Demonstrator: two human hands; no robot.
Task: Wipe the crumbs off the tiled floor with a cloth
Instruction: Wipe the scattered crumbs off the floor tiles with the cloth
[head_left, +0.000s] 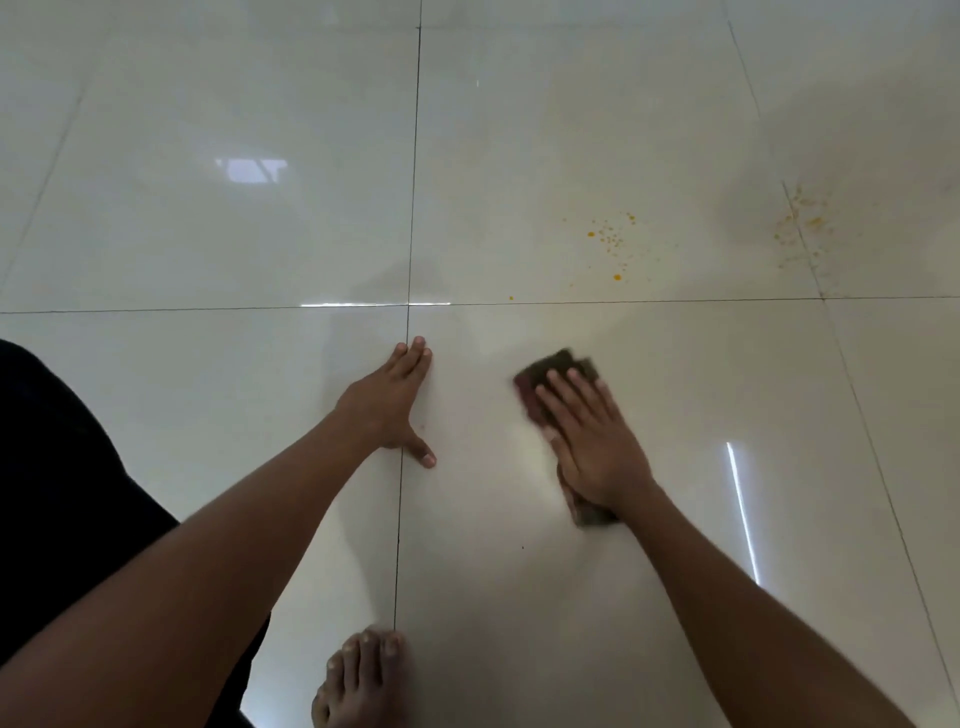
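Dark brown cloth (551, 370), orange-yellow crumbs (609, 236), glossy off-white tiled floor (260, 234).

Person: bare forearms, no sleeves; left hand (395, 400) and right hand (592, 441) ungloved; bare foot (358, 680); black garment (67, 493) near left.

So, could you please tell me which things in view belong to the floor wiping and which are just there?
Belongs to the job:
- dark cloth, pressed flat under the right hand
- orange crumbs, plus a second patch by a grout line
- tiled floor

Just there:
- left hand, flat on the floor, seemingly bracing
- bare foot
- black clothing
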